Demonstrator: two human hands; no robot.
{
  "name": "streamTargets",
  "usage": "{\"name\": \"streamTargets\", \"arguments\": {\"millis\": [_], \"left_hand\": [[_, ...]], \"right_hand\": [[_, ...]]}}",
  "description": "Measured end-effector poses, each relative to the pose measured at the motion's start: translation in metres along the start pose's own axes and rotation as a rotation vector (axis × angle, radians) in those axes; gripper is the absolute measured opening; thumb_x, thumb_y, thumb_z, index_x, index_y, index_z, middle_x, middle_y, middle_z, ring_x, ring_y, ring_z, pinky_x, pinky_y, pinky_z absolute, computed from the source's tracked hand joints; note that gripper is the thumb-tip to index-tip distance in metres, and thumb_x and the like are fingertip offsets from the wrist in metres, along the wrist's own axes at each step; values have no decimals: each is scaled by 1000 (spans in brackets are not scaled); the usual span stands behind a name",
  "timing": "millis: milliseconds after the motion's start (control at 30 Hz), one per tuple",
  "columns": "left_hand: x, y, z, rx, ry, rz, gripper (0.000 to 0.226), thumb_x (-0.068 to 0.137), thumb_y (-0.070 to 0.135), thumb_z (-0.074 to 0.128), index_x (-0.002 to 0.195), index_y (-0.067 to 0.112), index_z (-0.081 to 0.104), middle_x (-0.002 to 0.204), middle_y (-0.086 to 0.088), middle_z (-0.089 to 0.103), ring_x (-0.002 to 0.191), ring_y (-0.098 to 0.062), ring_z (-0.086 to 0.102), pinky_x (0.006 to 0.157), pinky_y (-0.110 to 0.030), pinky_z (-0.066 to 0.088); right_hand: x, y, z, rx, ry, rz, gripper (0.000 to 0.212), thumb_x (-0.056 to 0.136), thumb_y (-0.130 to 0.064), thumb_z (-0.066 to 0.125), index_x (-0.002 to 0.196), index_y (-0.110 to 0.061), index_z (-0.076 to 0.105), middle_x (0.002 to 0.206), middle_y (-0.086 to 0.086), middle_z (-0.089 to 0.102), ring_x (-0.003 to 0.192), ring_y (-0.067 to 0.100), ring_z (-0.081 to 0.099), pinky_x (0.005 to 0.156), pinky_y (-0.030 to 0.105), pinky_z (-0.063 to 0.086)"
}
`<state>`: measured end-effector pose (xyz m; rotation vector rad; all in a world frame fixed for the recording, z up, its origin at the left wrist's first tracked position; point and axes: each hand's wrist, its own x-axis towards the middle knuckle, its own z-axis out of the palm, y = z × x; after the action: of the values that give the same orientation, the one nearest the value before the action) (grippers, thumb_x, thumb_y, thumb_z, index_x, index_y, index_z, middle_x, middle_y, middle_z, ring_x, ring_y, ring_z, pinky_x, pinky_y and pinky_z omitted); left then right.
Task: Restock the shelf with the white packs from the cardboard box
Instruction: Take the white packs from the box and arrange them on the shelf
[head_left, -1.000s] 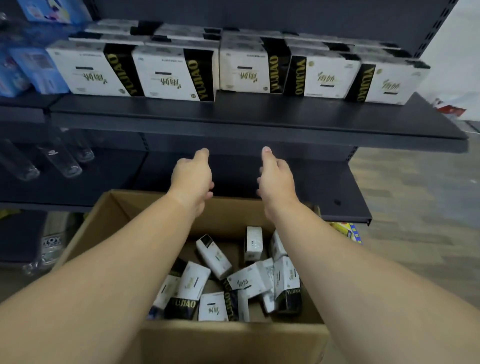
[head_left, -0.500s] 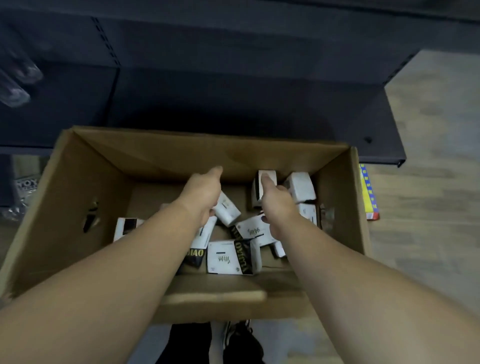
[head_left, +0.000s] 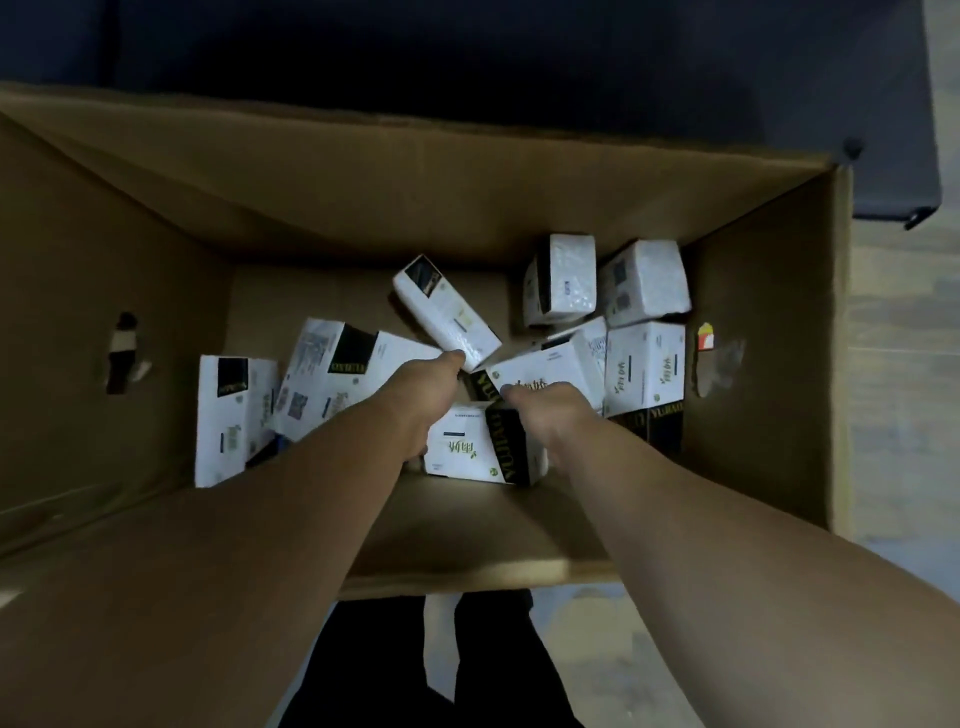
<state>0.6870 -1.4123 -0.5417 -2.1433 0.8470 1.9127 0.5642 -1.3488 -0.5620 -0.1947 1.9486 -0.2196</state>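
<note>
I look straight down into the open cardboard box (head_left: 769, 322). Several white packs with black bands lie jumbled on its bottom. My left hand (head_left: 423, 397) is low in the box, its fingertips touching the lower end of a tilted white pack (head_left: 445, 310). My right hand (head_left: 551, 410) rests with bent fingers on another white pack (head_left: 550, 366). A third pack (head_left: 467, 452) lies between my two wrists. Both hands hide their own fingers, so any grip is unclear. No pack is lifted. Only the dark bottom shelf (head_left: 519, 67) shows, beyond the box.
More packs stand against the box's right wall (head_left: 644, 283) and lie at the left (head_left: 234, 415). A hand hole (head_left: 122, 353) is cut in the left wall. Pale floor (head_left: 909, 364) runs along the right. My dark trouser legs (head_left: 467, 670) show below the near wall.
My view dropped from the stocked shelf down into the box. Both hands went from above the box down to the packs on its bottom.
</note>
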Motion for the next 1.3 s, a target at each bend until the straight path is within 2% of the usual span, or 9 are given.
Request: {"name": "streamTargets", "arguments": {"millis": [167,267,333,433,667,933,1033,1133,1300], "left_hand": [[18,-9,7,11,-51,-77,45,90,56,49,110,16,59,106,-10,68,94,-30,65,90,-46,52],[21,-12,5,6,-48,-94,30,97,46,49,89,18,53,86,-6,63,72,-19,58,57,-27,54],[19,-13,2,9,-40,-85,30,100,41,48,81,17,47,75,-3,55,61,-15,50,29,-17,39],[18,-12,-1,-7,-49,-83,27,101,37,48,85,16,48,75,-3,52,60,-15,47,20,-15,29],[13,-5,-3,29,-49,-72,27,100,43,46,106,16,48,75,-3,52,61,-16,48,23,-15,32],[-9,6,-7,14,38,10,26,102,45,41,104,20,46,72,2,43,64,-14,40,79,-34,37],[-23,12,-1,-5,40,70,36,102,47,40,86,16,49,74,2,48,64,-12,44,69,-32,39],[-40,21,2,-66,41,127,40,101,51,39,103,16,58,83,1,61,66,-10,49,52,-29,30],[-74,32,6,-114,96,287,54,98,58,39,120,14,63,97,-3,71,68,-14,57,54,-28,31]], "right_hand": [[24,11,14,-63,-43,57,38,87,-34,70,117,-11,63,118,9,63,101,28,59,90,37,52],[31,17,19,-78,-67,68,13,87,-28,72,86,-26,60,119,10,62,107,31,60,92,40,53],[37,19,24,-97,-77,85,21,83,-32,77,98,-26,62,120,9,62,107,31,61,93,42,54],[51,24,33,-101,-42,130,79,63,-43,83,130,-13,53,119,10,62,105,30,62,90,44,56],[51,24,40,-84,-33,96,89,58,-49,83,130,-11,48,122,14,57,98,35,64,65,48,62],[17,0,-6,61,-32,-102,46,74,-32,79,108,-12,53,100,9,68,86,26,68,77,48,60],[-4,-7,-31,127,-48,-182,37,82,-31,74,105,-14,50,98,5,65,82,20,65,66,37,58],[-25,-9,-51,234,-59,-262,27,85,-29,71,102,-15,56,95,3,70,76,16,66,53,24,47],[-59,-11,-87,421,-68,-371,29,85,-33,72,107,-16,62,88,3,76,75,20,73,78,36,59]]}}
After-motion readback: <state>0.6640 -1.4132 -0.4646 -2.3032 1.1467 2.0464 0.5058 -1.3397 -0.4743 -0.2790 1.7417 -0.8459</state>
